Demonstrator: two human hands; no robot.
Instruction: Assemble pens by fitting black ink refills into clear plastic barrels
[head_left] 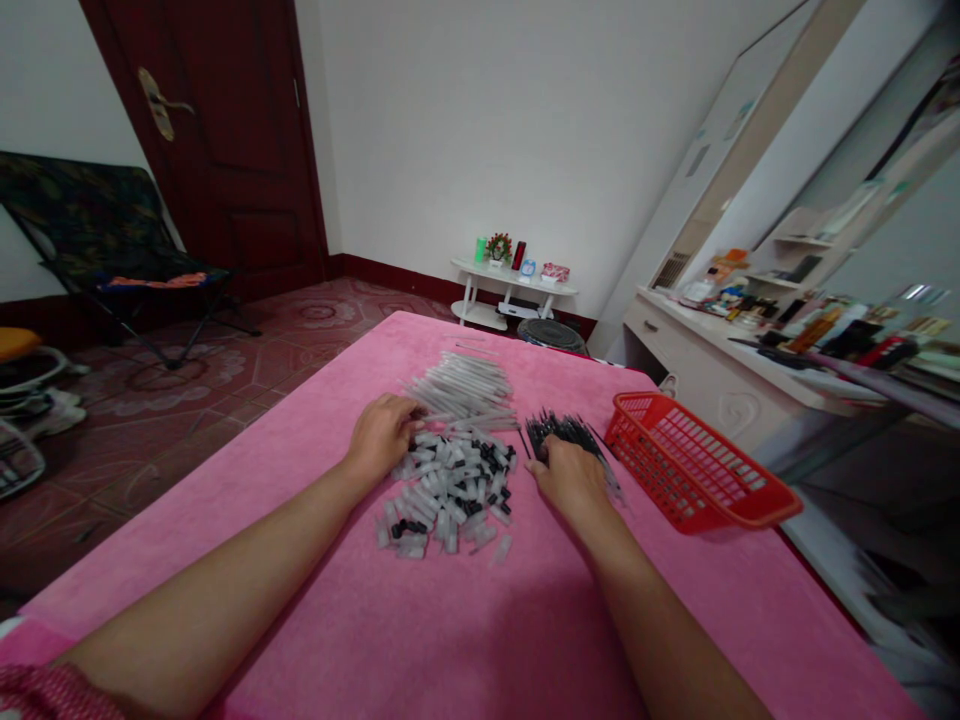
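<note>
A heap of small clear and black caps (pixel 450 495) lies in the middle of the pink cloth (pixel 420 620). Behind it rests a pile of clear pen tubes (pixel 465 390). My left hand (pixel 382 432) rests at the near end of those tubes, its fingers curled down into the tubes and caps; what they hold is hidden. My right hand (pixel 570 472) lies on a bundle of thin black refills (pixel 559 430), fingers bent over them.
A red plastic basket (pixel 694 465) sits tilted at the table's right edge. Beyond stand a dresser with bottles (pixel 757 330), a small white side table (pixel 514 285), a folding chair (pixel 105 250) and a dark red door (pixel 225 140).
</note>
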